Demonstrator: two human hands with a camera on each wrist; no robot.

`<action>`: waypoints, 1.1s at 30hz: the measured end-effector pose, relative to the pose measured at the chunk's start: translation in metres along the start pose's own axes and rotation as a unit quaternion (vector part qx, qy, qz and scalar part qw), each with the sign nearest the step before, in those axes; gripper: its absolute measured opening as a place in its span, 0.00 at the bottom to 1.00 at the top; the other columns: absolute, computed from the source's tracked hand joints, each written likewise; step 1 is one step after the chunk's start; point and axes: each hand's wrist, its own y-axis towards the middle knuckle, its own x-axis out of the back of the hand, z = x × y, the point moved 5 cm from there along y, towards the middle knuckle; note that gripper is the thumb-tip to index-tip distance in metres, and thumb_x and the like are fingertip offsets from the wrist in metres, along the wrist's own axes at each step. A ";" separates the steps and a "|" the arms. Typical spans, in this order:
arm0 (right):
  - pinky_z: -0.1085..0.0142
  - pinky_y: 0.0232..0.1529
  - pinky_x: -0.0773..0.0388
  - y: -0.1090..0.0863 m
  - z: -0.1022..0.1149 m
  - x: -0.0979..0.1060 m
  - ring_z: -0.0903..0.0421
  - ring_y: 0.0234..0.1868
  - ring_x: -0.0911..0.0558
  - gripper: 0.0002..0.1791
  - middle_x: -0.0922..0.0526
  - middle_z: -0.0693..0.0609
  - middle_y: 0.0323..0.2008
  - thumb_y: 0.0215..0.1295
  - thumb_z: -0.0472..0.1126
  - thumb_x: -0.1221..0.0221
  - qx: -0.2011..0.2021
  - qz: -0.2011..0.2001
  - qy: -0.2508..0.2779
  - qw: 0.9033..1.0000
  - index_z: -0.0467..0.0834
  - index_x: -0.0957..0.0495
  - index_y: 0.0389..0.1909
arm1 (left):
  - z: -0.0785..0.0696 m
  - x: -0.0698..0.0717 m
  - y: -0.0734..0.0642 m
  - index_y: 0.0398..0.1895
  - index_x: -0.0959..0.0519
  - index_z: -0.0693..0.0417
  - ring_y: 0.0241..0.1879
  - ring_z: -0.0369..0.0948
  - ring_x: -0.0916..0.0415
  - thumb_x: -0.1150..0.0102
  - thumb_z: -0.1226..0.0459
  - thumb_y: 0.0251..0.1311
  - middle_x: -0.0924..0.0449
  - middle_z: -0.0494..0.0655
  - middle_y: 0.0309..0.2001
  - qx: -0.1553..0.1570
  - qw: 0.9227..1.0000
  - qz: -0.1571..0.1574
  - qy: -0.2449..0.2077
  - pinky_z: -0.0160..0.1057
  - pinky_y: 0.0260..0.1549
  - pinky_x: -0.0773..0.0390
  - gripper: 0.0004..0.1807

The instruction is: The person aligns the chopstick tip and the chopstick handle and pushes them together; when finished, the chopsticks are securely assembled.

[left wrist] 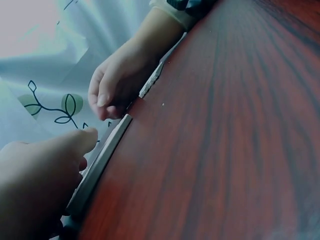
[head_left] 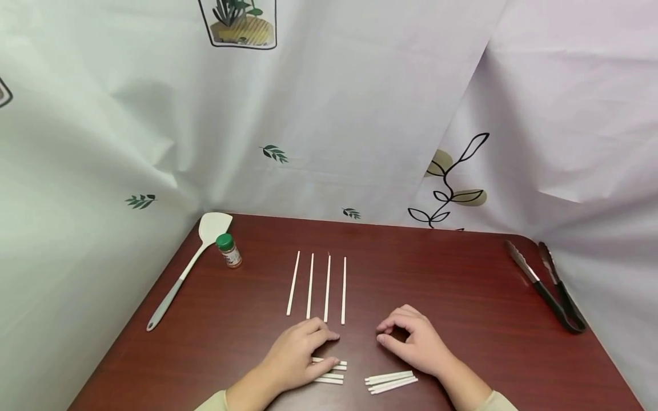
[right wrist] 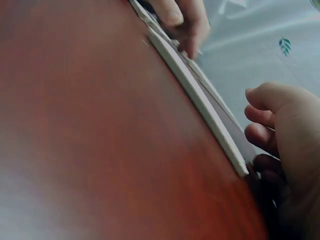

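Four white sticks (head_left: 327,288) are lying just beyond the left hand (head_left: 295,354), its fingers relaxed; a second group (head_left: 336,377) under its thumb; a third group (head_left: 390,377) near the right hand (head_left: 418,345), its loosely curled fingers holding nothing.

Left hand (head_left: 297,355) partly hides sticks (head_left: 336,377); label (head_left: 232,256) on jar (head_left: 228,250) too small to read.

White sticks (head_left: 327,288), four spaced, others clustered
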 end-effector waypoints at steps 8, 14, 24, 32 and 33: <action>0.73 0.47 0.30 -0.017 0.020 -0.005 0.64 0.42 0.24 0.22 0.17 0.65 0.38 0.45 0.38 0.18 0.084 0.024 -0.002 0.996 0.56 0.12 0.42 | -0.003 -0.001 0.001 0.49 0.12 0.43 0.42 0.31 0.22 0.21 0.50 0.53 0.23 0.30 0.43 0.009 1.000 0.026 0.014 0.36 0.43 0.21 0.21; 0.68 0.50 0.34 -0.026 0.028 -0.004 0.68 0.47 0.27 0.20 0.21 0.69 0.44 0.47 0.50 0.17 0.071 0.067 -0.041 0.994 0.62 0.10 0.43 | -0.005 -0.002 0.001 0.40 0.13 0.39 0.40 0.29 0.24 0.21 0.52 0.54 0.25 0.28 0.40 0.008 0.999 0.030 0.009 0.38 0.44 0.21 0.13; 0.64 0.53 0.36 -0.033 0.031 -0.005 0.67 0.49 0.27 0.20 0.22 0.69 0.46 0.48 0.50 0.17 0.073 0.085 -0.053 0.992 0.64 0.10 0.43 | -0.009 -0.005 -0.001 0.39 0.12 0.39 0.39 0.29 0.25 0.20 0.52 0.55 0.22 0.28 0.39 -0.030 0.999 0.017 -0.020 0.29 0.42 0.24 0.12; 0.65 0.52 0.35 -0.032 0.035 -0.006 0.69 0.47 0.29 0.17 0.22 0.71 0.45 0.51 0.49 0.18 0.075 0.095 -0.041 0.992 0.64 0.09 0.43 | -0.011 -0.003 -0.002 0.38 0.11 0.39 0.38 0.27 0.27 0.19 0.47 0.52 0.23 0.27 0.38 -0.037 0.998 0.020 -0.041 0.26 0.40 0.26 0.14; 0.66 0.51 0.35 -0.032 0.035 -0.006 0.69 0.47 0.29 0.17 0.22 0.71 0.44 0.52 0.49 0.18 0.075 0.097 -0.037 0.992 0.64 0.09 0.43 | -0.011 -0.003 -0.002 0.38 0.11 0.39 0.38 0.27 0.27 0.18 0.47 0.50 0.23 0.27 0.38 -0.038 0.998 0.024 -0.045 0.26 0.40 0.26 0.16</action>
